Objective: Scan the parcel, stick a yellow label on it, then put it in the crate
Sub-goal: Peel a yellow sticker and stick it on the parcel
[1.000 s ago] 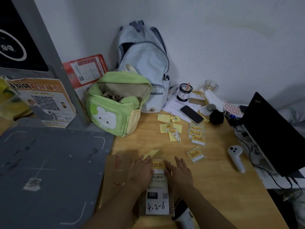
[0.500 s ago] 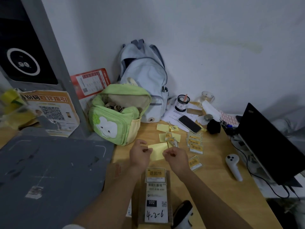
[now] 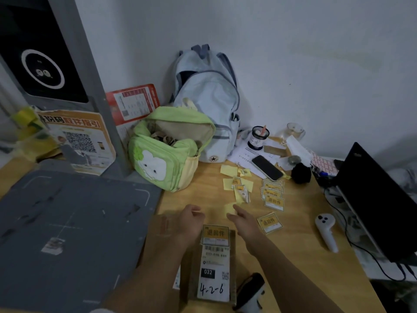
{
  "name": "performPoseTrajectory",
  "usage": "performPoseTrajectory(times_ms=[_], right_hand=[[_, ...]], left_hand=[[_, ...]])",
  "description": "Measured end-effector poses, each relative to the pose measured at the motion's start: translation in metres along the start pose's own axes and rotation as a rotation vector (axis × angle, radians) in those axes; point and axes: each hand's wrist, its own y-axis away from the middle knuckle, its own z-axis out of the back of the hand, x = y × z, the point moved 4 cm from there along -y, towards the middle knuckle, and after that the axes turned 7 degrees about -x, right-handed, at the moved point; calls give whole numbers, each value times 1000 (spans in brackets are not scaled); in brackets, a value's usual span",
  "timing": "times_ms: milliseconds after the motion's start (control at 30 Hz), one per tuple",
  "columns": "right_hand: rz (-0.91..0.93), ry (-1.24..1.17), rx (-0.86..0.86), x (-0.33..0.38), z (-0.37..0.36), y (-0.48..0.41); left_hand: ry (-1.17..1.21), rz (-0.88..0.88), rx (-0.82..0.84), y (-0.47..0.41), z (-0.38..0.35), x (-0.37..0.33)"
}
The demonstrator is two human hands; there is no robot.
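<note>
- The parcel (image 3: pixel 212 265), a flat brown package, is seen lying on the bench (image 3: pixel 293 256) directly below the camera, with a yellow label (image 3: pixel 215 234) already stuck at its far end above the white barcode slip.
- The left hand (image 3: pixel 190 219) is held just beyond the parcel's far left corner, fingers curled loosely inward; nothing is visibly gripped.
- The right hand (image 3: pixel 244 219) is extended toward the scattered stickers, and a small yellow backing scrap (image 3: pixel 229 208) appears pinched at the fingertips, though blur prevents certainty.
- The parcel is judged light, thin and fairly stiff; it would best be taken by its long edges.
- No crate can be seen.
</note>
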Motion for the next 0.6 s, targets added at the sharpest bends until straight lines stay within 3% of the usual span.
performPoseTrajectory(times_ms=[167,300,433,600], right_hand=[[-170,61,55,-22,-6,0],[-330,245,103,-46,-5,1],[-353,242,188,-58,0,4],[-268,204,140,-34,1,9]], left_hand=[[-157,101,147,9,2,9],[-211,178,228,15,-7,25],[-239,200,273,27,-8,26],[-235,92,192,19,-5,11]])
